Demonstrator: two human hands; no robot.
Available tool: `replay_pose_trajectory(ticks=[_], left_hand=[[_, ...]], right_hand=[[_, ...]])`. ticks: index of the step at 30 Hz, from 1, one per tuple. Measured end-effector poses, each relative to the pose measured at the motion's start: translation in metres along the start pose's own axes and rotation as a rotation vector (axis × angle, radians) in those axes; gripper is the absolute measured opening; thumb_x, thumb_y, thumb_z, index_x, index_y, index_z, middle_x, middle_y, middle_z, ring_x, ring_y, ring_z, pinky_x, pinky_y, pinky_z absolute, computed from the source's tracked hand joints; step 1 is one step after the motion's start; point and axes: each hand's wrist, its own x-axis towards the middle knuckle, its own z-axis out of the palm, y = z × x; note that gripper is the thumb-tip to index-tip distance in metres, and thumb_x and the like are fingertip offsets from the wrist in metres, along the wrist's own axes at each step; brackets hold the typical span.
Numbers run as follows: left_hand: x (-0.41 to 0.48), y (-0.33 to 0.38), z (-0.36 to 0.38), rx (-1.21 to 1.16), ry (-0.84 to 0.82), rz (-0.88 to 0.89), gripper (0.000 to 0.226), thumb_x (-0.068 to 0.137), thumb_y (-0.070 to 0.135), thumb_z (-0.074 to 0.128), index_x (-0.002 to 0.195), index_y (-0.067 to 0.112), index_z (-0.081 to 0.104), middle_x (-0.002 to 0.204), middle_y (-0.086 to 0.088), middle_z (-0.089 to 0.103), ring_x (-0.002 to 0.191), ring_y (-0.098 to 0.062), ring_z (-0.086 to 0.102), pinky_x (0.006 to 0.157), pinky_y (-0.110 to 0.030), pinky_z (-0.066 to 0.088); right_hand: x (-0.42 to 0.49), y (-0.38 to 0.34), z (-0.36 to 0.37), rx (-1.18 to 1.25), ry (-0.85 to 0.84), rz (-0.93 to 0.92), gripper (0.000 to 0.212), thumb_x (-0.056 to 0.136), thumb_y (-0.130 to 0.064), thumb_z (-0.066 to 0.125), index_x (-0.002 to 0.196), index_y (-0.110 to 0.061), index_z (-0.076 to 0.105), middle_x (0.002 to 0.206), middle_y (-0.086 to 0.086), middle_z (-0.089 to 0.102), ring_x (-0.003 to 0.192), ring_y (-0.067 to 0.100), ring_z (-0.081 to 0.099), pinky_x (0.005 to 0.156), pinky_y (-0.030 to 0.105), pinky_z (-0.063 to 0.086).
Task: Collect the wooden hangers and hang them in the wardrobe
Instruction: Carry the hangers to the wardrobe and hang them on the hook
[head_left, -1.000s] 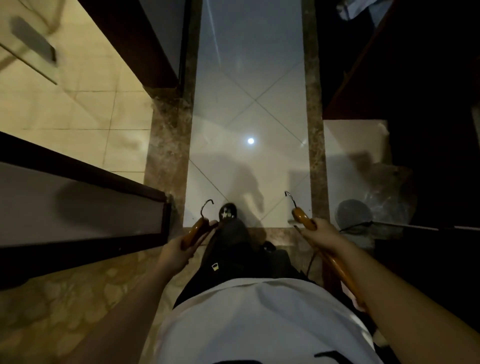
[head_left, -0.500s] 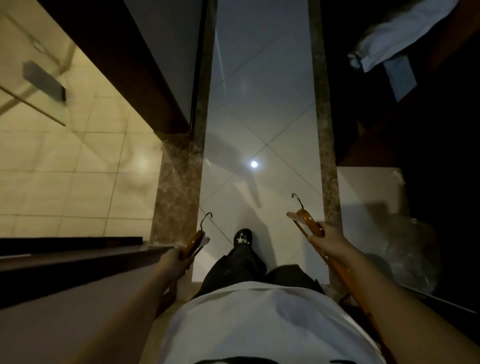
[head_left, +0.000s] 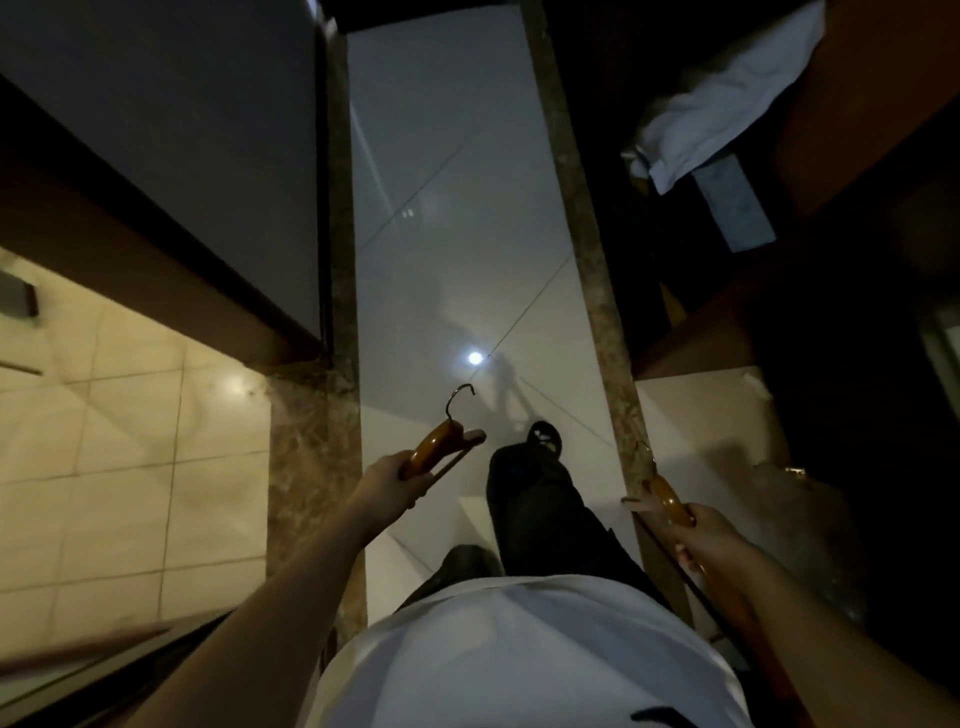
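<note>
My left hand (head_left: 387, 480) grips a wooden hanger (head_left: 436, 447) with a dark metal hook pointing up and forward, held out over the pale floor. My right hand (head_left: 711, 538) grips a second wooden hanger (head_left: 667, 501) low at my right side; its hook shows faintly above and its lower arm runs back under my forearm. Both arms reach forward on either side of my white shirt and dark trousers. No wardrobe rail is in view.
A narrow corridor of glossy white tiles (head_left: 467, 208) with brown marble borders (head_left: 587, 270) runs ahead. A dark door or panel (head_left: 171, 135) stands at left beside a beige tiled room (head_left: 114, 467). Dark wooden furniture with a white cloth (head_left: 727, 104) stands at right.
I have stepped forward along the corridor, so the left door frame and the right-hand furniture have come nearer. My left hand rose with its hanger; my right hand dropped lower.
</note>
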Motion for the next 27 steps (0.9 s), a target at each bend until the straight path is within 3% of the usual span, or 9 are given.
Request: replay_pose_trajectory(ticks=[4, 7, 12, 19, 24, 27], left_hand=[[0.047, 0.049, -0.015, -0.036, 0.000, -0.041, 0.011, 0.091, 0.018, 0.055, 0.102, 0.019, 0.052, 0.083, -0.004, 0.061, 0.078, -0.019, 0.060, 0.067, -0.023, 0.048], [0.077, 0.074, -0.031, -0.048, 0.019, -0.107, 0.013, 0.091, 0.016, 0.055, 0.104, 0.014, 0.055, 0.086, -0.009, 0.063, 0.083, -0.025, 0.063, 0.075, -0.034, 0.052], [0.117, 0.094, -0.064, -0.093, 0.067, -0.182, 0.013, 0.092, 0.007, 0.052, 0.104, 0.004, 0.054, 0.076, -0.008, 0.057, 0.068, -0.017, 0.055, 0.060, -0.024, 0.045], [0.178, 0.109, -0.128, -0.077, 0.095, -0.262, 0.021, 0.092, 0.005, 0.052, 0.111, -0.003, 0.054, 0.076, -0.010, 0.055, 0.067, -0.018, 0.053, 0.057, -0.023, 0.043], [0.244, 0.131, -0.183, -0.050, 0.071, -0.233, 0.019, 0.092, 0.007, 0.052, 0.110, 0.000, 0.053, 0.072, -0.006, 0.054, 0.064, -0.016, 0.052, 0.055, -0.022, 0.041], [0.288, 0.156, -0.221, 0.010, -0.011, -0.165, 0.013, 0.093, 0.009, 0.052, 0.105, 0.005, 0.053, 0.070, -0.004, 0.053, 0.061, -0.014, 0.050, 0.053, -0.019, 0.040]], right_hand=[[0.036, -0.065, -0.040, 0.009, -0.056, -0.051, 0.015, 0.090, -0.015, 0.052, 0.098, -0.021, 0.064, 0.082, 0.014, 0.065, 0.070, 0.025, 0.057, 0.063, 0.028, 0.045], [0.063, -0.125, -0.069, -0.065, -0.073, -0.128, 0.025, 0.089, -0.016, 0.054, 0.114, -0.015, 0.057, 0.097, 0.013, 0.063, 0.082, 0.025, 0.059, 0.062, 0.026, 0.044], [0.095, -0.229, -0.102, -0.130, -0.103, -0.265, 0.042, 0.087, -0.009, 0.055, 0.129, -0.007, 0.048, 0.111, 0.019, 0.060, 0.090, 0.028, 0.059, 0.069, 0.033, 0.050], [0.130, -0.359, -0.125, -0.120, -0.136, -0.391, 0.048, 0.088, -0.010, 0.054, 0.134, -0.013, 0.043, 0.086, 0.000, 0.053, 0.076, 0.016, 0.055, 0.068, 0.028, 0.047], [0.156, -0.420, -0.127, -0.069, -0.105, -0.368, 0.048, 0.088, -0.010, 0.054, 0.135, -0.012, 0.042, 0.088, -0.001, 0.053, 0.079, 0.015, 0.056, 0.069, 0.027, 0.047], [0.161, -0.443, -0.127, -0.029, -0.065, -0.288, 0.050, 0.088, -0.007, 0.054, 0.136, -0.011, 0.041, 0.097, 0.008, 0.056, 0.085, 0.022, 0.058, 0.077, 0.036, 0.050]])
